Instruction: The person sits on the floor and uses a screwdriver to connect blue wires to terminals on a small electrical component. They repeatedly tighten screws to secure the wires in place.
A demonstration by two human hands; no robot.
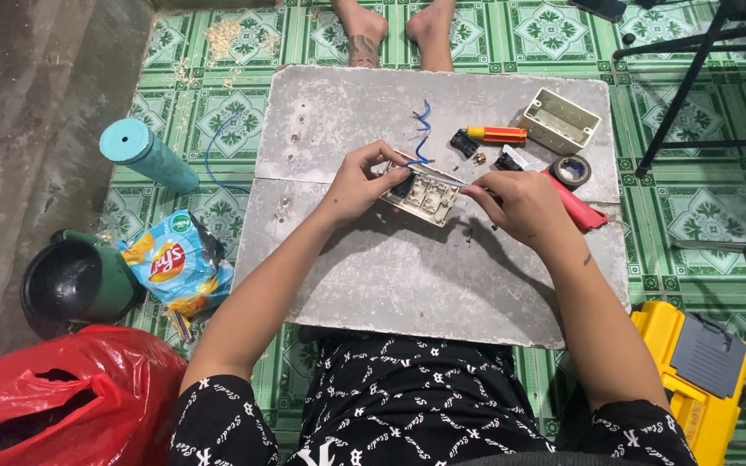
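Head view: left hand pinches the beige rectangular plastic switch plate over the grey scuffed board. Right hand fingers closed on a thin tool at its edge. Blue-yellow crinkled snack bag lies left on the green tiled floor, beside a red plastic bag.

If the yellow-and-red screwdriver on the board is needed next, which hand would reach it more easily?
Probably the right hand. The screwdriver lies just beyond it on the grey board, while the left hand pinches the switch plate and would have to cross over it.
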